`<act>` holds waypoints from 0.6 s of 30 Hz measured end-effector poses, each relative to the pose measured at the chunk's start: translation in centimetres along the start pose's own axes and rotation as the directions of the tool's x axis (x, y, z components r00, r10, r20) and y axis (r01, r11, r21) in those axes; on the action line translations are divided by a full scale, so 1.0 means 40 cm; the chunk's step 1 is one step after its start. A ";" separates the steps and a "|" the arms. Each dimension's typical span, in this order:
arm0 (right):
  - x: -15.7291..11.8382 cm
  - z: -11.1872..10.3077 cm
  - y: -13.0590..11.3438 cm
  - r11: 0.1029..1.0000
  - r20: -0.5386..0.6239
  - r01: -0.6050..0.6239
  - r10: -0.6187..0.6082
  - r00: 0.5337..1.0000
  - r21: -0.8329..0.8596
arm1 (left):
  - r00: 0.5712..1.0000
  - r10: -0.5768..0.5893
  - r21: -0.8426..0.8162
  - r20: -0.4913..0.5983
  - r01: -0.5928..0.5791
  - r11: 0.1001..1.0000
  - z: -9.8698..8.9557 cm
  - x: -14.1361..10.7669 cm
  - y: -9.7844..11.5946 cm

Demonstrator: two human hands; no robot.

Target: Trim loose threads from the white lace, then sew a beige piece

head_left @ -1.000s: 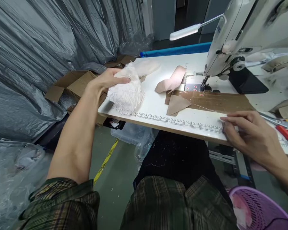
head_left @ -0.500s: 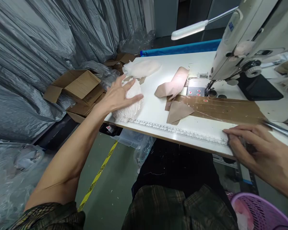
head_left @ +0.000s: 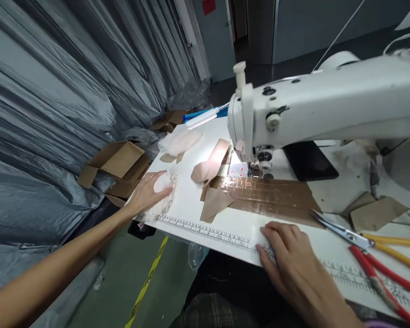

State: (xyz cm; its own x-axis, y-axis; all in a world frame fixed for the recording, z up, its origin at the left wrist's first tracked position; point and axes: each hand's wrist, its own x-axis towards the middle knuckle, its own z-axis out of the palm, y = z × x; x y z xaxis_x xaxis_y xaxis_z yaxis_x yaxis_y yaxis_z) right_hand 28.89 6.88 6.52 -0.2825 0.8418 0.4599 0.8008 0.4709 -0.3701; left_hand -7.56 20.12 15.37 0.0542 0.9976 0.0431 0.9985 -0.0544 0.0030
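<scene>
My left hand [head_left: 149, 193] lies over a stack of white frilly fabric pieces [head_left: 162, 202] at the table's left end, thumb and forefinger spread. Its other fingertips are partly hidden. My right hand [head_left: 292, 259] rests at the front edge, over the printed ruler strip [head_left: 222, 236], with thumb apart from slightly bent fingers and nothing visible in it. Beige cut pieces [head_left: 216, 203] lie between the hands, in front of the white sewing machine [head_left: 314, 109]. Behind the stack sits a sheer whitish fabric bundle [head_left: 180, 142].
Right of my right hand lie pliers with red handles [head_left: 365, 266] and a tool with yellow handles [head_left: 392, 241]. Brown tape [head_left: 273, 196] covers the table before the needle. A black flat device [head_left: 309, 160] lies under the machine arm. Cardboard boxes [head_left: 119, 159] stand at left.
The view has swung up and right, bringing more of the machine and the coloured handles into sight. My right hand has come further onto the ruler strip; my left stays at the white stack.
</scene>
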 end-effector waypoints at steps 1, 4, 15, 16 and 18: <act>0.000 0.000 -0.002 1.000 -0.012 0.003 -0.003 1.000 0.008 | 1.000 -0.002 0.000 0.003 0.002 1.000 -0.002 0.000 0.003; 0.000 0.003 -0.005 1.000 -0.034 0.004 -0.003 0.999 0.021 | 1.000 -0.008 -0.019 0.015 0.009 1.000 -0.006 -0.001 0.003; -0.018 0.003 0.018 0.995 0.023 -0.026 0.024 0.999 0.092 | 0.997 0.040 -0.109 -0.061 -0.046 0.993 0.030 0.007 -0.044; -0.016 -0.001 0.015 0.992 0.027 -0.050 0.048 0.999 0.118 | 0.997 0.037 -0.116 -0.072 -0.045 0.992 0.035 0.007 -0.048; 0.001 -0.008 0.000 0.981 0.024 -0.094 0.091 0.996 0.169 | 0.997 0.020 -0.131 -0.078 -0.030 0.991 0.041 0.006 -0.053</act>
State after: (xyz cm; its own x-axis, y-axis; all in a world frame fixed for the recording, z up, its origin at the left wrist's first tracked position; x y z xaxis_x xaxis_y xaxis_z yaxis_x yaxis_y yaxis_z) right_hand 29.06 6.85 6.79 -0.2209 0.8872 0.4050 0.7229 0.4277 -0.5426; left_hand -9.64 20.55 13.72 0.0735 0.9900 0.1206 0.9872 -0.0894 0.1320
